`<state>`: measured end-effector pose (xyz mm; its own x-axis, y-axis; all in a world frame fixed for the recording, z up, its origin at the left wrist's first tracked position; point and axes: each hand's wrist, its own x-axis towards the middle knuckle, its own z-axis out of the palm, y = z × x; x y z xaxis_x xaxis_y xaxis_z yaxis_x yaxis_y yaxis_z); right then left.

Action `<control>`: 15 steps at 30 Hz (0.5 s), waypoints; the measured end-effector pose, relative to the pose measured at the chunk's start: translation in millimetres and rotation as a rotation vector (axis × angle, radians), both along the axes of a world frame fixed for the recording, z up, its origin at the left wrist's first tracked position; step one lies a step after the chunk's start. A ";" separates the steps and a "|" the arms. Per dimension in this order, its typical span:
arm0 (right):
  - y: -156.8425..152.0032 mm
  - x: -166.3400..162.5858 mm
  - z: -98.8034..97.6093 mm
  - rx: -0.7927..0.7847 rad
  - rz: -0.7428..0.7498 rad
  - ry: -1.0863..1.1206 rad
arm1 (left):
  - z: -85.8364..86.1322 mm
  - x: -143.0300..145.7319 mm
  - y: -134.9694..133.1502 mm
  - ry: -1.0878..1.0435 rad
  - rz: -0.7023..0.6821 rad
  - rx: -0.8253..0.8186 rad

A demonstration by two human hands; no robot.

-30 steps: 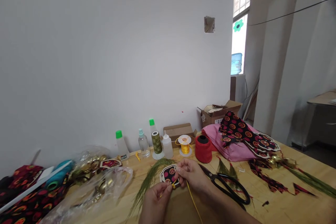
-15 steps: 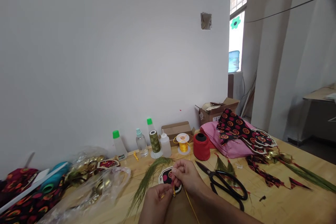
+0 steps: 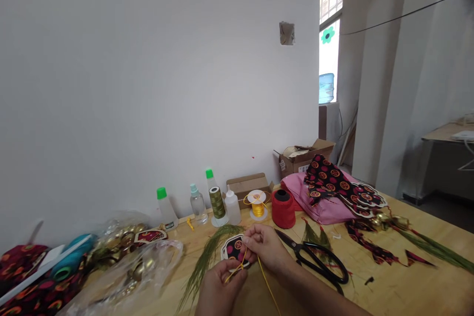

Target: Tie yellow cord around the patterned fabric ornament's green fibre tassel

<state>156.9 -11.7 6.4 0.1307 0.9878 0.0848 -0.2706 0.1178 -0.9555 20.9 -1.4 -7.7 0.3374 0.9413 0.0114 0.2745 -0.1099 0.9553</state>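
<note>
Wooden table (image 3: 388, 276), running from the near edge to a white wall (image 3: 148, 84) on the far side. Far right: a heap of pink cloth (image 3: 318, 205) topped with black patterned pieces. Near left: a clear plastic bag (image 3: 140, 266) of brass bells. Along the wall stand squeeze bottles, a red thread cone (image 3: 283, 208) and a small spool of gold cord (image 3: 257, 204), apparently kept upright and within reach. Black scissors (image 3: 318, 259) lie just right of the hands, and a bundle of green strands (image 3: 207, 261) fans out to their left.

Near centre: a small patterned fabric patch (image 3: 233, 249) lies close in front of the person. The right hand (image 3: 264, 247), wrist entering from the lower right, pinches the patch's edge with closed fingertips, likely to steady it. The left hand (image 3: 222, 284), raised from below with knuckles toward the camera, has fingers closed on a yellow cord (image 3: 264, 279), which loops to the patch and trails toward the near edge.
</note>
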 end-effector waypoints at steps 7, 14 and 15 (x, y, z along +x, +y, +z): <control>1.3 -5.3 -3.8 0.029 0.120 -0.028 | 9.3 1.8 -3.1 0.214 -0.035 0.162; 6.4 -6.5 -13.5 -0.003 0.006 -0.018 | 2.3 4.6 0.4 0.333 -0.067 0.220; 6.9 -6.7 -14.5 -0.011 -0.013 -0.017 | 0.7 4.7 1.2 0.332 -0.078 0.219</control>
